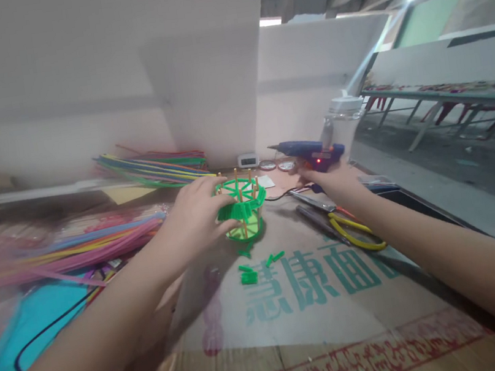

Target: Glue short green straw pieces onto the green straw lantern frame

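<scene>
My left hand (207, 213) is closed on the side of a small round green craft model (242, 211), which has two tiers joined by thin wooden sticks. Its fingers curl around the upper tier. My right hand (321, 177) grips the handle of a blue glue gun (305, 152), whose nozzle points left and whose small red light is lit. Several loose green pieces (249, 277) lie on the printed sheet in front of the model. Below my right hand are yellow-handled scissors (357, 231), beside a dark slim tool (320, 221).
A clear bottle with a white lid (344, 121) stands behind the glue gun. Bundles of coloured pipe cleaners (156, 168) lie at the back left, with more strips (98, 245) nearer. A small white digital clock (248, 160) sits by the wall. A long table (448, 93) is farther right.
</scene>
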`<state>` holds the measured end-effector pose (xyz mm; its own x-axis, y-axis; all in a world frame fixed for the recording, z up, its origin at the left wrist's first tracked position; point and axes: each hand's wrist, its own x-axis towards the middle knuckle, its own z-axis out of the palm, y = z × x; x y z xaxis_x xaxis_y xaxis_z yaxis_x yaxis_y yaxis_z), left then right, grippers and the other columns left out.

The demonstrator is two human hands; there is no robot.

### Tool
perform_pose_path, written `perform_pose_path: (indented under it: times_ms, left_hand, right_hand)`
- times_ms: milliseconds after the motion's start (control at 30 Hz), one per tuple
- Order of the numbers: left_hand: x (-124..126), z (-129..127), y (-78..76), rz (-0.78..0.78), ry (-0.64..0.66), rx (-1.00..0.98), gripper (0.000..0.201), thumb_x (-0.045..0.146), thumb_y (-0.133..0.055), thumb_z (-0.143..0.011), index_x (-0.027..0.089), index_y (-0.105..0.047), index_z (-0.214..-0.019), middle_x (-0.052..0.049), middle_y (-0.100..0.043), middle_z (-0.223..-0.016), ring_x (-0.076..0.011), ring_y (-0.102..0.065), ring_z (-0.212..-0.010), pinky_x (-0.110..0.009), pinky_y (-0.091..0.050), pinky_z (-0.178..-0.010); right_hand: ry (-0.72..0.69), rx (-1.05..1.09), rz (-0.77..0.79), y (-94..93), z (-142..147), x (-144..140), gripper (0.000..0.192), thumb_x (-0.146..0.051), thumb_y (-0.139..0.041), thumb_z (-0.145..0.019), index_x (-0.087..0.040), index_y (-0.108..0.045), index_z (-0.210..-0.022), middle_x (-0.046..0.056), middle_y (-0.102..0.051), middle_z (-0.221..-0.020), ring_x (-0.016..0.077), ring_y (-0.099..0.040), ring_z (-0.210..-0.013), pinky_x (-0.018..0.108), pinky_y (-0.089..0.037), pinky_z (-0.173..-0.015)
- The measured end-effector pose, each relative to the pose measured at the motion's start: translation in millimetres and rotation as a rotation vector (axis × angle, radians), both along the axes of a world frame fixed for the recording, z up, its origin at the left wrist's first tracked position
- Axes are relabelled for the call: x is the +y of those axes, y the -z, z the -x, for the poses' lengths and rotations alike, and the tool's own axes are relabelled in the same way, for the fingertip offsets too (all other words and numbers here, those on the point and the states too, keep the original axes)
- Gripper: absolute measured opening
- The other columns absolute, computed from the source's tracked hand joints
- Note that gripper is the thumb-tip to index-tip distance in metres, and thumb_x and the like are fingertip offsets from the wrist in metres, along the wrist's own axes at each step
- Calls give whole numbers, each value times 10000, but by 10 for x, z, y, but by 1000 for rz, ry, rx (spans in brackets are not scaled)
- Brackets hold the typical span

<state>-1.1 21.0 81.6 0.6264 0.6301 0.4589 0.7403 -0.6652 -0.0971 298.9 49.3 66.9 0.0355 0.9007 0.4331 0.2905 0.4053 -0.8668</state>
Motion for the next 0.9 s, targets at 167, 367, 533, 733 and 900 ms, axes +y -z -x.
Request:
perform_pose_path:
  times_ms: [167, 367, 533, 733, 900]
  left_hand:
    - [35, 26, 21, -19, 18, 1, 282, 406, -770, -823, 183, -748, -995, -162, -569, -1405, -353, -519, -1301, -540, -439, -1076]
    - [30, -2, 41, -29, 23, -3, 304, 400, -761, -831, 176, -750, -1036, -173, -582, -1399, -366, -524, -1298, -548, -436, -1073]
    - [13, -32, 43, -52, 29, 6, 294, 390, -775, -816, 174, -758, -1015, -169, -612, -1357, -375, -546, -1268, -551, -450, -1051]
    - [12, -36, 50, -59, 20, -7, 289, 376, -784, -807, 190, -763, -1027, -153, -606, -1376, -368, -530, -1289, -541, -438, -1070]
    - [29, -32, 72, -52, 24, -19, 284, 389, -787, -804, 211, -766, -1025, -132, -608, -1379, -360, -517, -1310, -529, -425, -1084]
  right_hand:
    - [-60, -50, -47, 122, -9, -402, 233, -405, -752, -791, -205, -636, -814, 22, -666, -729, 155, -601, -586, 318, -540, -611]
    - [-140, -305, -185, 243, 54, -621, 310, -527, -675, -866, -233, -620, -786, 34, -651, -743, 205, -635, -713, 358, -545, -703]
    - [-157, -225, -150, 396, 167, -649, 344, -588, -674, -853, -246, -658, -816, 53, -736, -809, 225, -702, -732, 367, -574, -676]
    - [-125, -278, -139, 569, 167, -592, 301, -544, -703, -838, -254, -645, -780, 28, -703, -746, 232, -666, -691, 381, -539, -663]
    - [-93, -317, -145, 585, 138, -559, 305, -522, -718, -831, -262, -578, -754, 14, -659, -697, 219, -611, -621, 361, -504, -605]
